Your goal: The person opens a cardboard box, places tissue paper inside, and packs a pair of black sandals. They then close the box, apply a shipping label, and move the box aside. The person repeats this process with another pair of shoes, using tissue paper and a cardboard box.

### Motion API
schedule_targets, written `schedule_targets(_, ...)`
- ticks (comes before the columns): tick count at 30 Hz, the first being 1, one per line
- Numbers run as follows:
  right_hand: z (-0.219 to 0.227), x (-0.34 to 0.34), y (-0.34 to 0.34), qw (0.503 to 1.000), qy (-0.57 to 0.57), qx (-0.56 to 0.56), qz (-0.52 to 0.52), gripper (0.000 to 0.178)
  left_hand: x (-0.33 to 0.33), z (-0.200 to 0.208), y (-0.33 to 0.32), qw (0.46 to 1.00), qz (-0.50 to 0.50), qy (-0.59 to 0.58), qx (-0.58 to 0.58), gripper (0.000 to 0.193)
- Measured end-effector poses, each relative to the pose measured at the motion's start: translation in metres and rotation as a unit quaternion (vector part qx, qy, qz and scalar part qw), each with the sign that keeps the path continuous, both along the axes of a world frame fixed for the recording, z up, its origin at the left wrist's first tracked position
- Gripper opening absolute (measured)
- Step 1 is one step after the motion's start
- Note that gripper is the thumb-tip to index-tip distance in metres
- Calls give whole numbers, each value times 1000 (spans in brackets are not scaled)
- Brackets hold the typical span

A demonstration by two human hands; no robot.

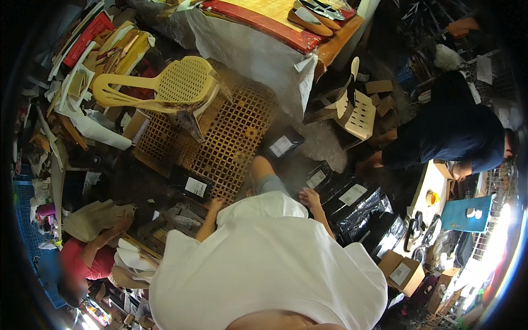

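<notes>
My left hand (216, 204) hangs beside my white shirt, close to the lower right end of a black-wrapped parcel (196, 187) with a white label. Its fingers show too small to tell whether they touch the parcel. On the other side, my right hand (309, 198) is held low with loosely bent fingers apart and nothing visible in them. Nearest to it are black plastic-wrapped parcels (352, 194) with white labels, stacked on the floor at the right. Another black parcel (281, 144) lies ahead, past my knee.
A brown lattice platform (237, 129) carries a yellow plastic chair (184, 82). Shoes (311, 21) stand on a covered table (247, 49) ahead. A cream chair (360, 113) is at right. One person (454, 129) bends at the right; another (88, 258) is at lower left.
</notes>
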State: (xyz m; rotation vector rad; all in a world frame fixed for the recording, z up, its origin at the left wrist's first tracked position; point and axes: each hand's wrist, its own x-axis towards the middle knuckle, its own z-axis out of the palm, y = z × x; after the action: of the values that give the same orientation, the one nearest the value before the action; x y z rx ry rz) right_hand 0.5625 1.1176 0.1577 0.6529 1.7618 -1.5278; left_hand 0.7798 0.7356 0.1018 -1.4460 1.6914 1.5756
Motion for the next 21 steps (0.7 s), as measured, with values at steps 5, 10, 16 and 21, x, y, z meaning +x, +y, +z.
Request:
schedule_targets(5, -18, -52, -65, 982, 57, 8, 182, 30, -11, -2, -8, 996, -70, 32, 39, 25)
schedule_targets(10, -7, -171, -130, 983, 1, 19, 181, 26, -75, -3, -47, 997, 36, -56, 31, 22)
schedule_targets(16, 31, -336, -229, 991, 38, 51, 115, 25, -257, 32, -158, 995, -20, -77, 67, 28)
schedule_targets(21, 75, -475, -311, 963, 258, -69, 19, 22, -468, 99, -228, 979, 29, 203, -19, 42)
